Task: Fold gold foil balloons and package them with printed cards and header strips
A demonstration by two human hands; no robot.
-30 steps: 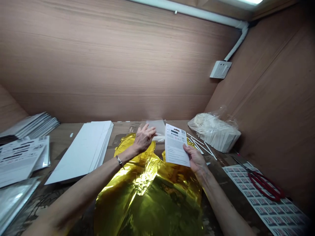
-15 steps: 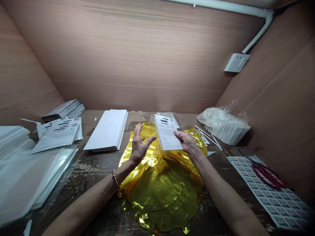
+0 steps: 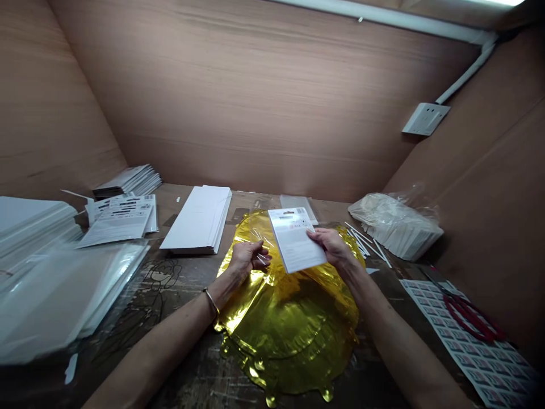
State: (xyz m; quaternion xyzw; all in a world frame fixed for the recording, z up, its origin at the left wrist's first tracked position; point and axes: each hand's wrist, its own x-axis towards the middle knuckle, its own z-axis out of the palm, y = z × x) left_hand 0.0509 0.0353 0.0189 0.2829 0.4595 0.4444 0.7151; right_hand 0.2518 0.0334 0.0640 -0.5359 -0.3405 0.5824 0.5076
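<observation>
My right hand (image 3: 334,247) is closed on the right edge of a white printed packaging card (image 3: 293,244), thumb on its face. A hang slot runs along the card's top edge, and its surface shines as if under clear film. Beside the card's left edge, my left hand (image 3: 247,258) is curled with thumb and fingers drawn together. Thin clear glints show near its fingers, but what they hold is too faint to make out. Below both hands a flat gold foil balloon (image 3: 293,341) lies spread on the dark worn table (image 3: 191,346).
Left are a white card stack (image 3: 196,218), printed packets (image 3: 123,218) and clear plastic bags (image 3: 46,307). Right are white sticks (image 3: 374,244), a bagged white bundle (image 3: 395,224), a sticker sheet (image 3: 468,352) and red-handled scissors (image 3: 470,318). Wooden walls enclose the back and sides.
My left hand has gone from open, fingers spread, to curled closed beside the card. The card has tilted in my right hand and catches more glare. The whole view has shifted slightly.
</observation>
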